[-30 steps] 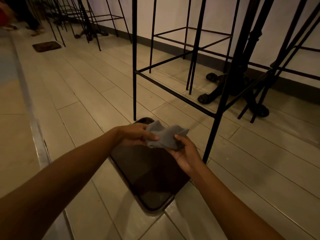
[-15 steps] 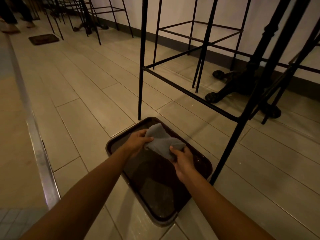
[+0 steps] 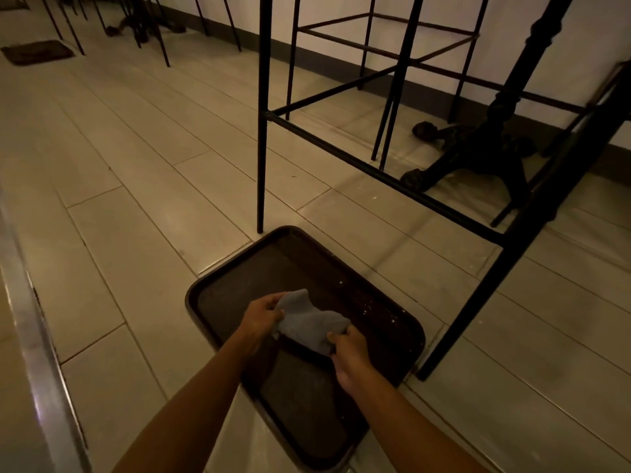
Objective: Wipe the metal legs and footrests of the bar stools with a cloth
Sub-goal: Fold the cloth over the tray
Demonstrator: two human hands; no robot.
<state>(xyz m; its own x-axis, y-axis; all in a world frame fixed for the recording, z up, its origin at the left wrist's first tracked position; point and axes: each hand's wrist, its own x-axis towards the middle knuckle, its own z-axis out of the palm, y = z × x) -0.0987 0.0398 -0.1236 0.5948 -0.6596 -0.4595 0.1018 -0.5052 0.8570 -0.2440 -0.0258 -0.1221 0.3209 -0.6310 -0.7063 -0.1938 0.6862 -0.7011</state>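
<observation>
My left hand and right hand both pinch the soft grey cloth over the dark brown tray. The thin black metal stool leg stands near. If I push too hard, the stool might tip.

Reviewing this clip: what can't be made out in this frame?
Head view, all of it:
- Seat of the stool: cut off by the top edge.
- Floor of the tray: partly covered by cloth, left hand, right hand and forearms.
- Fingertips: some tucked behind the cloth.
- Flat dark thing far left: too small and dim to identify.
- Slanted bar at the right edge: blurred.
</observation>
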